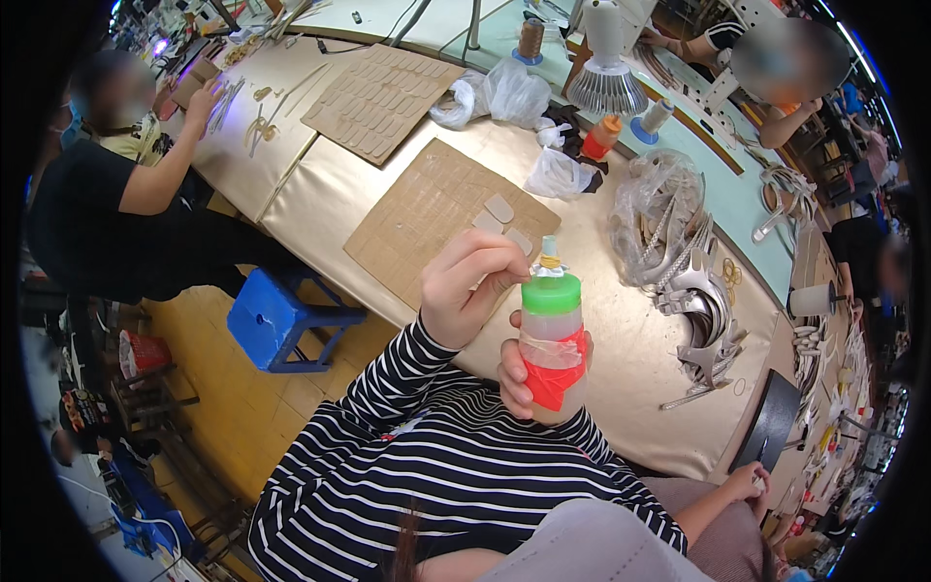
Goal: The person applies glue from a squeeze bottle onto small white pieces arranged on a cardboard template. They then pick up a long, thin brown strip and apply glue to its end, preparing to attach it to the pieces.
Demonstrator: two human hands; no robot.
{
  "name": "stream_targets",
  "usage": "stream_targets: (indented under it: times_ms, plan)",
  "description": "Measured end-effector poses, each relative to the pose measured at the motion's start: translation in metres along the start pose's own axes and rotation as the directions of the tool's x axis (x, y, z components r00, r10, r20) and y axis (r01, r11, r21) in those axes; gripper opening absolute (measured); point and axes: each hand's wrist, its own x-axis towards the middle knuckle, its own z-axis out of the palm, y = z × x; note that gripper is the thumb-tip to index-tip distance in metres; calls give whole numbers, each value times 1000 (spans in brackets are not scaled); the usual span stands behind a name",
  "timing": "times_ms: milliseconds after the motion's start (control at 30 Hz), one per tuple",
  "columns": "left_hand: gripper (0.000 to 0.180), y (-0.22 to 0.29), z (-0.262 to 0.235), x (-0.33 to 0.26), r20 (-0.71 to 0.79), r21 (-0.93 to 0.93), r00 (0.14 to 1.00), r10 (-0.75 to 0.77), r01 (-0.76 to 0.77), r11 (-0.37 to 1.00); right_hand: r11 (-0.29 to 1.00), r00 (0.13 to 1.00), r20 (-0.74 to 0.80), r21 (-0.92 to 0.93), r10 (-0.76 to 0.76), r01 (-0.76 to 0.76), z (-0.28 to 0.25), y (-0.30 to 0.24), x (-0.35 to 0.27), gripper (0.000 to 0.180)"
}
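My right hand is wrapped around a translucent squeeze bottle, held upright in front of my chest. The bottle has a green screw cap and a red-orange patch under clear tape. A pale nozzle rises from the cap, with a yellow band and crinkled white wrap around its base. At that wrap, the thumb and forefinger of my left hand are pinched together; what lies between them is too small to tell. Just beyond is a brown board with several pale rounded pieces on it.
A second board carries rows of rounded pieces. To the right lie plastic bags, grey straps, an orange-capped bottle, thread spools and a lamp. A blue stool stands left; co-workers are on both sides.
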Motion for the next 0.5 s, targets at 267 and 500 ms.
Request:
stream_targets:
  times_ms: [267,500]
  plan:
    - [27,2,6,0,-132,-62,991,-31,23,998,1000,1000,28,24,7,-7,-2,1,0,82]
    - [27,-5,-3,-2,-127,116,947,293,-280,953,999,1000,1,18,30,-30,-3,6,0,82]
